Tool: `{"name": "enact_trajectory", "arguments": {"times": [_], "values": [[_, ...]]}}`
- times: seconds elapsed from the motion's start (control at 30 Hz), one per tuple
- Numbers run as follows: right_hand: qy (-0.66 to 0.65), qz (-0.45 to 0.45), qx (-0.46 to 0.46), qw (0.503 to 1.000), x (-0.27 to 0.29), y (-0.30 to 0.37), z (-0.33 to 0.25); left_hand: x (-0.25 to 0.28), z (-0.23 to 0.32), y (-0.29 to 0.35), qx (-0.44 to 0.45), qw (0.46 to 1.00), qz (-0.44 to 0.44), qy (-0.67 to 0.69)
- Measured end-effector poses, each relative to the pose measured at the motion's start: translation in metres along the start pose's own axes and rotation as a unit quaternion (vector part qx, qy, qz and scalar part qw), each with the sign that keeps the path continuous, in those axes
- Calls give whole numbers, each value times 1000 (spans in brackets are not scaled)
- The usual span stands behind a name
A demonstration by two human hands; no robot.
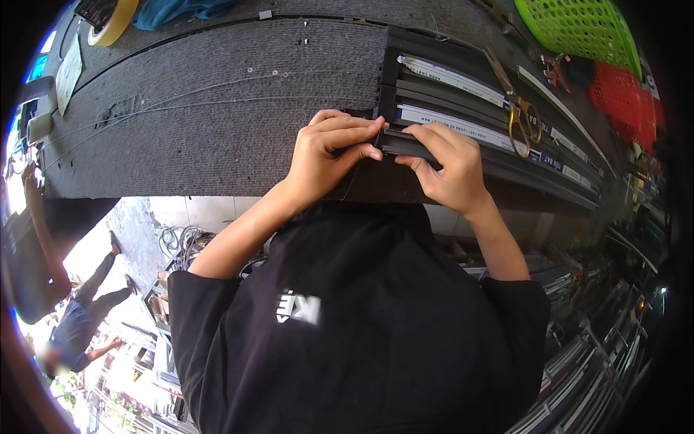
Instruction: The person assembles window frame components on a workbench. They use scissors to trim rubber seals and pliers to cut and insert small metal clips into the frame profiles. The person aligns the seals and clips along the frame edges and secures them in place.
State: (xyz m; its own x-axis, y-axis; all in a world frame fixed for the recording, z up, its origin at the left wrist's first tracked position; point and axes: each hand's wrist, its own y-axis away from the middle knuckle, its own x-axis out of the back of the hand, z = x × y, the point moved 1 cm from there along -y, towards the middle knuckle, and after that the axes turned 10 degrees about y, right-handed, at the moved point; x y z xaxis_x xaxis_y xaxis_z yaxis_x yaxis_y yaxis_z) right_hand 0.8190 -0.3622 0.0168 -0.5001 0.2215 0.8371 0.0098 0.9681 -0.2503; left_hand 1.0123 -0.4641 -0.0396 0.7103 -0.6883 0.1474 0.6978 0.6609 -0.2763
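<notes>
A dark metal frame point(387, 87) of long parallel profiles lies on the right part of the carpeted bench, with white and blue printed strips along some of them. At its near left corner, my left hand point(323, 150) has its thumb and fingers closed on the end piece. Just to the right, my right hand point(450, 165) pinches a profile of the same frame between thumb and fingers. The fingers hide part of the joint between them. Scissors with gold-coloured handles point(513, 126) rest across the frame, beyond my right hand.
Grey ribbed carpet covers the bench point(217, 137); small metal bits and thin wires lie on it. A yellow tape roll point(116, 22) and blue cloth point(177, 11) sit far left. Green point(578, 29) and red baskets point(623, 101) stand far right. Other people are at left.
</notes>
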Motion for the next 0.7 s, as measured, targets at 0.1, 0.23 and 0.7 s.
{"name": "enact_trajectory", "arguments": {"times": [0.1, 0.23, 0.7], "values": [[-39, -44, -35, 998, 4, -1, 0, 0, 10, 6, -42, 996, -16, -78], [-53, -72, -68, 994, 10, -6, 0, -9, 35, 16, -62, 974, 69, -208], [-191, -173, -170, 951, 91, 2, 85, -125, 18, -30, -84, 885, 160, -430]]}}
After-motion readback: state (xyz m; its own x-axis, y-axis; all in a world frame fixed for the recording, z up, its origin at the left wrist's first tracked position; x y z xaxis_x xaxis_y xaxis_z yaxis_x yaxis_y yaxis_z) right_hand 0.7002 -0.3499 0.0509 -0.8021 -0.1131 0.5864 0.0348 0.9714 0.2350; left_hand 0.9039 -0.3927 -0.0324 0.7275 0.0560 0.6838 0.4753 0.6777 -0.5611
